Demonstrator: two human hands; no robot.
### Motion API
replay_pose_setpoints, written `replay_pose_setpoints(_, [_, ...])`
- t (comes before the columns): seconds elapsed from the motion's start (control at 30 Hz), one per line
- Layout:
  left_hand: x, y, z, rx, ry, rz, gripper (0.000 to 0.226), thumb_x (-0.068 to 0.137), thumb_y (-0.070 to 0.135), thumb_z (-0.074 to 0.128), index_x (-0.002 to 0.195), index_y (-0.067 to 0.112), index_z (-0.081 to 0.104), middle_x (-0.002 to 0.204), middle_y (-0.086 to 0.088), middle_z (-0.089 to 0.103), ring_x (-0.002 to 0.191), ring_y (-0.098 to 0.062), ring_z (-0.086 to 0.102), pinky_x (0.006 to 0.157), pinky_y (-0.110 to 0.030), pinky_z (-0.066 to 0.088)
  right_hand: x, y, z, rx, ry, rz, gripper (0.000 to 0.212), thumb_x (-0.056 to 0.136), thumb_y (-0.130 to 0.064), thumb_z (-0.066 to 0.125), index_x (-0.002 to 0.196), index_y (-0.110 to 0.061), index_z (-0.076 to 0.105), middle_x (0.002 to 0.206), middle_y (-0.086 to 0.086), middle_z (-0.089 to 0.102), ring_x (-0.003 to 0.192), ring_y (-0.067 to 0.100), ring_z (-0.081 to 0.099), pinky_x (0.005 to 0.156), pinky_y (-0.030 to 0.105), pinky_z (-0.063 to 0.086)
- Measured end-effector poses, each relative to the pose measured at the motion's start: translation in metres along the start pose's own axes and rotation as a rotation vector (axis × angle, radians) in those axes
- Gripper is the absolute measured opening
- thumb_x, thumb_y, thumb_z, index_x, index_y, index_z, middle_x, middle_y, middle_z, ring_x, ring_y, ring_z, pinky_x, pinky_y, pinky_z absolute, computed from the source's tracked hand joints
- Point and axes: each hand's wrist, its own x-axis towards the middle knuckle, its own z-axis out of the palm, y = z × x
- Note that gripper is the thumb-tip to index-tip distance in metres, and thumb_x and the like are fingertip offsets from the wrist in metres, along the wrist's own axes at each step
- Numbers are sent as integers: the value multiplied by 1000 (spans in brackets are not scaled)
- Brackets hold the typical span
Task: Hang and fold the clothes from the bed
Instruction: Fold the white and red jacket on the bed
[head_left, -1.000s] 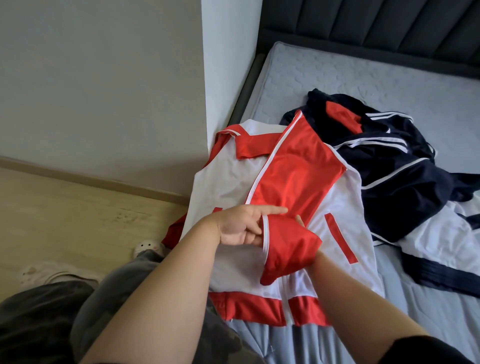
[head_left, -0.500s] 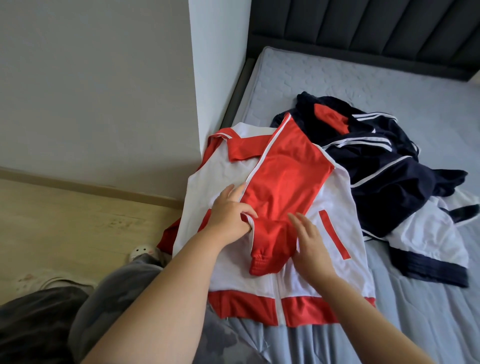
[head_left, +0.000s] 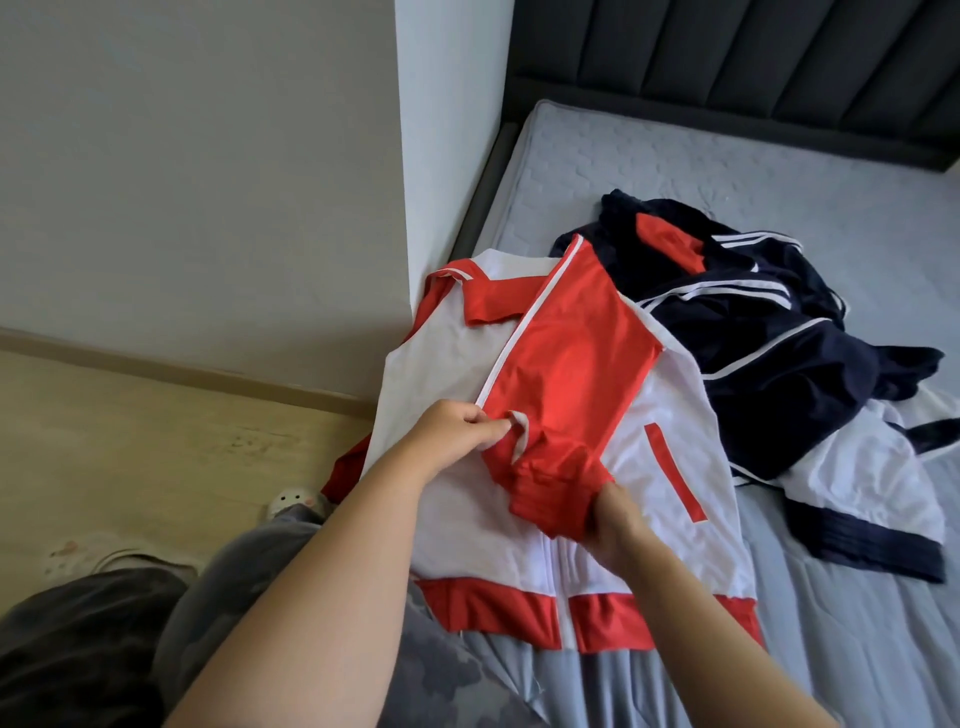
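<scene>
— Two hands on one sleeve: where does it lie?
— Straight ahead. The red-and-white zip track jacket is spread front-up on the grey quilted mattress, hem toward the person. Its red sleeve with white piping crosses the chest, long axis running from the far shoulder down to the ribbed red cuff.
— And the grips?
— The left hand pinches the piped edge; the right hand clutches the cuff, nearest the hem. I'd judge the cuff end gets folded next.

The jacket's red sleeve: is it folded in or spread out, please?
Folded in: the red sleeve crosses the jacket front, left hand and right hand gripping its lower end.
</scene>
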Motion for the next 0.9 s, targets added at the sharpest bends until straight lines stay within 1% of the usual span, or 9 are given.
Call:
replay_pose_setpoints(0.17, [4, -7, 4, 149, 31, -39, 27, 84, 36, 69, 68, 15, 66, 66, 1, 61, 66, -11, 55, 65, -23, 42, -5, 3, -11, 164, -98, 300, 34, 93, -22, 50, 115, -1, 67, 117, 21, 65, 104, 34, 65, 75, 48, 58])
replay_pose_setpoints(0.27, [5, -12, 10, 178, -45, -60, 22, 82, 39, 70, 85, 17, 73, 79, 6, 66, 77, -9, 59, 70, -23, 43, -7, 2, -15, 337, -133, 338, 37, 97, -20, 47, 119, 4, 62, 121, 24, 62, 107, 36, 64, 78, 53, 56])
replay_pose_setpoints(0.43, [6, -14, 15, 382, -111, -75, 26, 86, 31, 65, 85, 6, 71, 71, -4, 54, 68, -18, 49, 57, -26, 33, -2, 1, -31, 505, -118, 261, 38, 99, -18, 39, 111, 3, 68, 117, 17, 66, 101, 28, 67, 82, 47, 56])
replay_pose_setpoints(0.5, [7, -14, 16, 358, -80, -91, 27, 88, 30, 62, 82, 5, 70, 67, -4, 51, 65, -18, 47, 55, -26, 31, 0, 0, -30, 421, -107, 208, 34, 95, -19, 45, 111, 0, 68, 112, 15, 69, 102, 27, 67, 85, 44, 56])
replay_pose_setpoints(0.6, [7, -14, 16, 377, -51, -74, 22, 89, 30, 61, 81, 12, 71, 62, 2, 54, 61, -12, 50, 53, -22, 34, 8, 3, -36, 79, 229, 217, 31, 92, -31, 55, 101, -2, 65, 86, 13, 66, 79, 27, 65, 77, 43, 56])
replay_pose_setpoints(0.7, [9, -19, 17, 435, -60, -47, 12, 87, 26, 64, 83, 17, 71, 73, 0, 61, 71, -17, 57, 59, -23, 39, 15, 0, -46, -386, 579, -181, 42, 84, -8, 55, 126, -4, 51, 88, 3, 60, 76, 17, 60, 75, 36, 51])
replay_pose_setpoints(0.77, [10, -21, 19, 483, -46, -28, 8, 84, 24, 67, 89, 19, 71, 89, -2, 65, 83, -19, 60, 68, -24, 43, 17, -9, -45, -423, 527, -393, 64, 80, 0, 56, 139, -15, 39, 108, 2, 57, 87, 11, 61, 76, 24, 49])
replay_pose_setpoints(0.83, [13, -25, 20, 506, 28, -14, 14, 82, 22, 70, 95, 19, 72, 105, -4, 59, 94, -21, 59, 80, -25, 45, 26, -18, -42, -535, 492, -463, 75, 77, -5, 64, 145, -13, 32, 136, 6, 45, 119, 17, 51, 99, 32, 44])
replay_pose_setpoints(0.9, [13, -27, 19, 480, 106, -32, 18, 80, 23, 72, 97, 17, 71, 110, -3, 49, 97, -21, 58, 88, -28, 46, 35, -26, -39, -750, 512, -481, 81, 77, -19, 73, 145, -9, 30, 143, 8, 38, 134, 24, 35, 111, 40, 32])
